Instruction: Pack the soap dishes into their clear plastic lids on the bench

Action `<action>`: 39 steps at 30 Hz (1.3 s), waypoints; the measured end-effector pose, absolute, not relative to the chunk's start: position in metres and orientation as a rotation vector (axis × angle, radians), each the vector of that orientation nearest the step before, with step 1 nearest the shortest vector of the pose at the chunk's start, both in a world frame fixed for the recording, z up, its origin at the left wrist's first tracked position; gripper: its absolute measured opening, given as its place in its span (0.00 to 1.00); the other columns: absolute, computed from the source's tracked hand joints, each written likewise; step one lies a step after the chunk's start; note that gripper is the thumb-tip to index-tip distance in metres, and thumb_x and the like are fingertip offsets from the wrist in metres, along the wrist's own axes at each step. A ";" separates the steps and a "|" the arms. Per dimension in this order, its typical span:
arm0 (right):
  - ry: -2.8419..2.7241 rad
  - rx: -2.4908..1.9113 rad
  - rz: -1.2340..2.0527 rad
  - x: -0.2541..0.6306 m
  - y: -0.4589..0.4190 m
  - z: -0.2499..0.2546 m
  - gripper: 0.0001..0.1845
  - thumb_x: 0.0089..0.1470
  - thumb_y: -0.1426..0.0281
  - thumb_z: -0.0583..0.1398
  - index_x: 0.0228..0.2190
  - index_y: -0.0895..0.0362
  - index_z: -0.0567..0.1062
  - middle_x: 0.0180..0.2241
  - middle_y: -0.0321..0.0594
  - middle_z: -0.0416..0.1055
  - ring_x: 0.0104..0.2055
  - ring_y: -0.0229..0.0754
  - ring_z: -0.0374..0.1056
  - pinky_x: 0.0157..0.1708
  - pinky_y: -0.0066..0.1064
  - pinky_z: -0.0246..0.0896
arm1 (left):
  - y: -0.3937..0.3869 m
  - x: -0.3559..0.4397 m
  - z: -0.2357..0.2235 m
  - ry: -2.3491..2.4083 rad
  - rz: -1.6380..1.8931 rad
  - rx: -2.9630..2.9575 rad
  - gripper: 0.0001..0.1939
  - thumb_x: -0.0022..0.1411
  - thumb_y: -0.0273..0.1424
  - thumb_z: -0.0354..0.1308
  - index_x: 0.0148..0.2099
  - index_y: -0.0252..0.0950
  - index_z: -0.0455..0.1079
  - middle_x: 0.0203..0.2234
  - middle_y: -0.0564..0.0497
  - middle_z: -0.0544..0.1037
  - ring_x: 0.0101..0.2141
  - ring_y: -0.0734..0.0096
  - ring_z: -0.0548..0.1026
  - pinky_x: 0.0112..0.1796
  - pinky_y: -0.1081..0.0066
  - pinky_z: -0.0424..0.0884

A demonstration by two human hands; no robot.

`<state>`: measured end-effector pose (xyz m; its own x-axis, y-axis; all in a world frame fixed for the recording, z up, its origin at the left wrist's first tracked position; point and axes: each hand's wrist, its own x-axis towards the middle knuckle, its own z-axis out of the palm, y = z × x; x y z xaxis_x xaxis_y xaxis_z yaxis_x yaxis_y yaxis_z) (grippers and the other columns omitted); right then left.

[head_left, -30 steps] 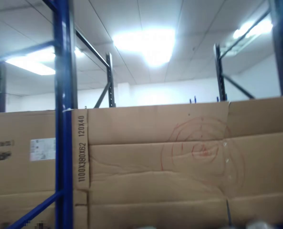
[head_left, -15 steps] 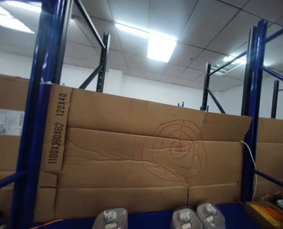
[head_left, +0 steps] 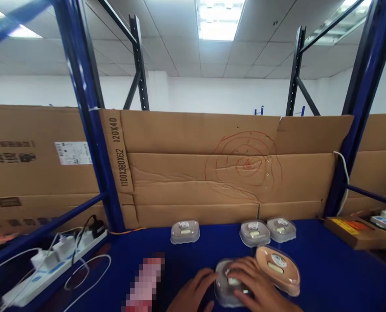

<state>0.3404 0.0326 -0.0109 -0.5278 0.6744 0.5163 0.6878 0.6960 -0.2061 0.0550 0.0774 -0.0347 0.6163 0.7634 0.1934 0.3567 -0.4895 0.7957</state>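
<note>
Both my hands rest low in the middle of the head view on a blue table top (head_left: 325, 268). My right hand (head_left: 259, 286) lies over a clear plastic case (head_left: 223, 288) with its fingers curled on the lid. My left hand (head_left: 193, 294) touches the same case at its left edge, fingers bent against it. Just right of my right hand lies a case with a tan backing (head_left: 279, 268), tilted. Three more clear cases stand in a row farther back: one (head_left: 185, 231) at the left, two (head_left: 254, 232) (head_left: 281, 229) side by side at the right.
A cardboard wall (head_left: 193, 173) with red circles drawn on it closes the back of the table. Blue rack uprights (head_left: 92, 130) (head_left: 358, 108) stand at left and right. A white power strip (head_left: 46, 264) with cables lies at the left, an open cardboard box (head_left: 355, 232) at the right.
The view has swung down from the ceiling and the cardboard wall to the table. My two hands and the cases have come into view.
</note>
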 end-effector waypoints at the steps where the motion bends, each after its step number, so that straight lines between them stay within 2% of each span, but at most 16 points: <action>1: -2.308 -1.060 -0.025 0.340 0.028 -0.005 0.19 0.70 0.57 0.60 0.58 0.46 0.77 0.57 0.45 0.79 0.58 0.52 0.76 0.57 0.47 0.73 | 0.074 0.054 -0.029 0.906 0.666 2.332 0.34 0.62 0.28 0.66 0.69 0.52 0.68 0.66 0.47 0.73 0.62 0.50 0.76 0.64 0.50 0.73; 3: -2.299 -1.054 -0.106 0.342 0.023 0.006 0.22 0.67 0.54 0.61 0.59 0.44 0.76 0.55 0.44 0.80 0.55 0.56 0.78 0.53 0.49 0.75 | 0.062 0.052 -0.013 0.940 0.708 2.652 0.33 0.67 0.27 0.57 0.72 0.50 0.64 0.65 0.46 0.75 0.59 0.53 0.80 0.59 0.54 0.79; 4: -2.330 -1.019 -0.159 0.343 0.022 0.010 0.27 0.62 0.47 0.64 0.58 0.41 0.76 0.54 0.44 0.81 0.52 0.58 0.79 0.49 0.51 0.77 | 0.055 0.052 -0.004 0.913 0.708 2.768 0.30 0.68 0.29 0.57 0.71 0.49 0.65 0.62 0.45 0.78 0.55 0.53 0.82 0.54 0.56 0.82; 5: -2.334 -1.039 -0.115 0.344 0.020 0.013 0.29 0.59 0.45 0.66 0.58 0.40 0.76 0.54 0.44 0.80 0.52 0.60 0.79 0.49 0.53 0.76 | 0.049 0.052 0.004 0.893 0.683 2.757 0.28 0.70 0.32 0.57 0.70 0.49 0.66 0.61 0.45 0.79 0.55 0.51 0.82 0.54 0.55 0.83; 8: -2.356 -1.163 0.081 0.351 0.016 0.011 0.28 0.64 0.50 0.64 0.60 0.47 0.75 0.57 0.50 0.77 0.59 0.62 0.73 0.58 0.57 0.68 | 0.047 0.051 0.014 0.899 0.580 2.595 0.24 0.76 0.34 0.50 0.71 0.44 0.65 0.66 0.41 0.73 0.63 0.50 0.76 0.62 0.50 0.75; 10: -2.361 -1.244 0.198 0.356 0.015 0.007 0.31 0.64 0.50 0.64 0.61 0.53 0.74 0.60 0.54 0.73 0.64 0.65 0.66 0.65 0.64 0.55 | 0.054 0.050 0.006 0.924 0.533 2.480 0.25 0.77 0.34 0.50 0.73 0.41 0.62 0.69 0.39 0.68 0.67 0.48 0.70 0.66 0.45 0.68; 12: -2.449 -1.317 0.011 0.359 0.014 0.006 0.34 0.65 0.50 0.64 0.65 0.54 0.71 0.59 0.55 0.73 0.64 0.65 0.65 0.66 0.64 0.51 | 0.059 0.049 -0.004 0.894 0.541 2.528 0.25 0.77 0.33 0.52 0.72 0.40 0.62 0.67 0.37 0.69 0.65 0.49 0.72 0.63 0.44 0.71; 15: -2.539 -1.335 -0.152 0.358 0.009 0.014 0.34 0.68 0.55 0.62 0.70 0.51 0.65 0.58 0.53 0.71 0.61 0.63 0.64 0.63 0.59 0.54 | 0.056 0.049 -0.007 0.789 0.588 2.740 0.23 0.77 0.31 0.54 0.70 0.39 0.63 0.63 0.36 0.74 0.58 0.53 0.78 0.55 0.51 0.78; 18: -2.576 -1.342 -0.172 0.355 0.003 0.022 0.33 0.68 0.58 0.62 0.70 0.50 0.64 0.58 0.53 0.70 0.60 0.62 0.64 0.60 0.56 0.59 | 0.049 0.052 -0.004 0.695 0.544 2.871 0.21 0.76 0.29 0.54 0.68 0.34 0.65 0.59 0.35 0.77 0.54 0.52 0.80 0.51 0.53 0.79; 21: -2.565 -1.351 -0.192 0.355 0.001 0.025 0.31 0.68 0.59 0.61 0.68 0.51 0.67 0.56 0.54 0.70 0.58 0.63 0.64 0.57 0.56 0.62 | 0.048 0.055 -0.005 0.672 0.530 2.907 0.19 0.76 0.29 0.54 0.66 0.33 0.67 0.58 0.35 0.79 0.52 0.52 0.82 0.50 0.54 0.79; 26: -2.562 -1.388 -0.213 0.359 0.003 0.021 0.28 0.68 0.59 0.61 0.65 0.52 0.70 0.54 0.54 0.69 0.57 0.64 0.64 0.56 0.56 0.63 | 0.056 0.054 -0.009 0.766 0.546 2.868 0.17 0.77 0.31 0.52 0.64 0.35 0.71 0.58 0.38 0.79 0.56 0.55 0.80 0.53 0.57 0.77; 29: -2.541 -1.374 -0.224 0.362 0.010 0.016 0.29 0.69 0.59 0.60 0.67 0.51 0.68 0.57 0.54 0.68 0.60 0.63 0.63 0.59 0.56 0.62 | 0.063 0.058 -0.002 1.008 0.494 2.874 0.18 0.77 0.31 0.51 0.64 0.35 0.72 0.60 0.36 0.77 0.55 0.50 0.80 0.52 0.53 0.76; 33: -2.538 -1.368 -0.180 0.368 0.032 0.016 0.29 0.68 0.64 0.60 0.67 0.53 0.68 0.60 0.57 0.67 0.63 0.62 0.64 0.62 0.55 0.61 | 0.078 0.077 0.014 1.321 0.414 2.845 0.22 0.76 0.31 0.51 0.68 0.33 0.68 0.64 0.33 0.73 0.57 0.43 0.77 0.54 0.48 0.73; 39: -2.535 -1.352 -0.141 0.359 0.083 0.008 0.29 0.70 0.69 0.57 0.69 0.52 0.66 0.67 0.54 0.66 0.70 0.59 0.61 0.70 0.61 0.48 | 0.101 0.114 0.005 1.450 0.545 2.738 0.25 0.75 0.33 0.51 0.71 0.34 0.62 0.64 0.34 0.72 0.56 0.45 0.77 0.55 0.49 0.72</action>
